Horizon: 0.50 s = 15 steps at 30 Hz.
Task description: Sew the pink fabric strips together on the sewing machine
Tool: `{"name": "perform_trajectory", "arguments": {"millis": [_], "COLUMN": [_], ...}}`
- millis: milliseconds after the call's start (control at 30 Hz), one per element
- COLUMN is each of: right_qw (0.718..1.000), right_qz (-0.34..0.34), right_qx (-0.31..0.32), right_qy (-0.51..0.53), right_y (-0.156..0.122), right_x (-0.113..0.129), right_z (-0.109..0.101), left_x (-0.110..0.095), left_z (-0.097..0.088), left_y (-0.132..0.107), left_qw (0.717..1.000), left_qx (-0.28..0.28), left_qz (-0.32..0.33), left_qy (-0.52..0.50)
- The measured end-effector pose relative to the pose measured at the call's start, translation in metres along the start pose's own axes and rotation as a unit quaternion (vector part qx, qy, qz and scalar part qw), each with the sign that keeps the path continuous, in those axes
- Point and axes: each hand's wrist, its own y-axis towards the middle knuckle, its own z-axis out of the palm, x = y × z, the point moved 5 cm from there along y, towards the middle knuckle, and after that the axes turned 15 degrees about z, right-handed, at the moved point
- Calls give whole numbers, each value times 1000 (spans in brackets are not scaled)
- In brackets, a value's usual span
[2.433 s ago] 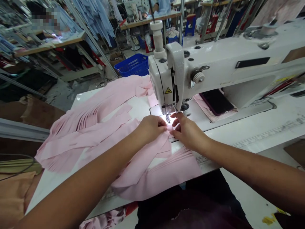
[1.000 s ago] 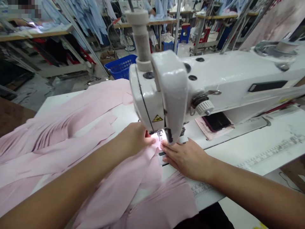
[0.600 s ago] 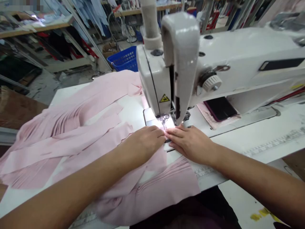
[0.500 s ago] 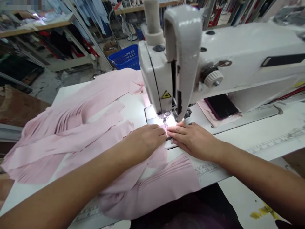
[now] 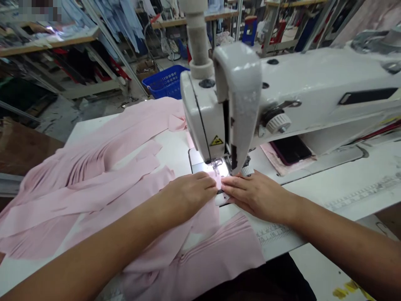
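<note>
Under the lit needle area of a white sewing machine (image 5: 244, 79) lies a piece of pink fabric (image 5: 206, 217). My left hand (image 5: 189, 196) rests on this piece just in front of the presser foot (image 5: 216, 166), its fingers pressed together on the cloth. From the other side, my right hand (image 5: 261, 196) lies with fingers stretched out flat, fingertips at the fabric's edge by the needle plate. A stack of pink fabric pieces (image 5: 219, 251) sits at the table's front edge, close below both hands.
More pink fabric strips (image 5: 94, 163) spread over the left of the white table (image 5: 94, 123). A dark phone (image 5: 291, 149) lies on folded pink cloth under the machine arm. Behind stand a blue basket (image 5: 167, 81) and other worktables. Ruler markings (image 5: 275, 234) run along the front edge.
The view has tilted up slightly, so the machine and hands appear lower. Both hands keep nearly the same place at the needle, with slightly more of the fabric between the fingertips showing.
</note>
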Motion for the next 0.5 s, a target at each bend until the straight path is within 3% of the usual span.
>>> {"name": "perform_trajectory", "arguments": {"millis": [333,500], "right_qw": [995,993], "right_qz": [69,80], "right_qx": [67,60], "right_qy": [-36,-59], "right_y": [14,17], "right_x": [-10,-10], "right_z": [7,8], "left_x": [21,42], "left_z": [-6,2], "left_y": [-5,-14], "left_qw": [999,985], "left_qx": [-43,-39], "left_qz": [3,-128], "left_qy": [17,-105]}}
